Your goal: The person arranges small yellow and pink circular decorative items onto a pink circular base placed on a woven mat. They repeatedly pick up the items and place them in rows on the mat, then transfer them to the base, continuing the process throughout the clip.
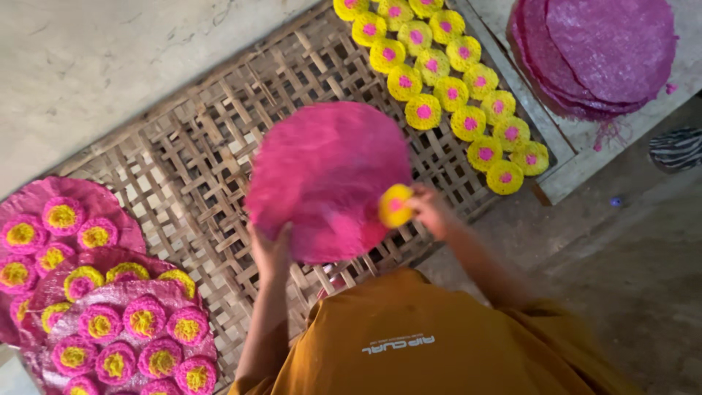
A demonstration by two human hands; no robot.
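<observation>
Head view: hands grasping pink disc [325, 175] edge and yellow rosette [395, 205], over bare woven tray [190, 161].

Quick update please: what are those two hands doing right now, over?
Left hand holds pink disc. Right hand presses yellow rosette onto it. Woven bamboo tray beneath, nothing blocking.

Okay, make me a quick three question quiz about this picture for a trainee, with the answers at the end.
1. True or false: the left hand grips the edge of the big pink disc.
2. What does the right hand hold? A) yellow round piece B) knife C) brush
3. What do the rows of yellow rounds with pink centres lie on?

Key
1. True.
2. A, the yellow round piece, held against the disc.
3. The woven bamboo tray.
</observation>
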